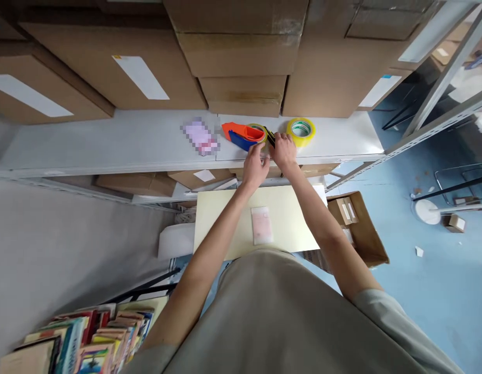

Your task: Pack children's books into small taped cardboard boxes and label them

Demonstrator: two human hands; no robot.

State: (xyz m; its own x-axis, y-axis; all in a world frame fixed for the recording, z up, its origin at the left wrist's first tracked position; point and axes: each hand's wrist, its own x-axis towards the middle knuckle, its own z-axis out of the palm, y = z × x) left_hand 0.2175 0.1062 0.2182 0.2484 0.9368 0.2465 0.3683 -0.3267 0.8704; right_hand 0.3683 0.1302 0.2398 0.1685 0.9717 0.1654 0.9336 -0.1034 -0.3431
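Observation:
My left hand reaches to the shelf with its thumb and forefinger apart. Its fingertips are at the near edge of an orange and blue tape dispenser, and I cannot tell whether they touch it. A roll of tape sits at the dispenser's right end. Close beside it, my right hand is closed on a slim black and yellow utility knife, mostly hidden by the fingers. Just right of that hand lies a yellow roll of clear tape. Left of the dispenser is a blurred-out pinkish item.
Cardboard boxes line the back of the grey shelf. Below, a pale table bears a flat pinkish packet. An open carton stands right of it. Books are stacked at lower left. A metal post rises at right.

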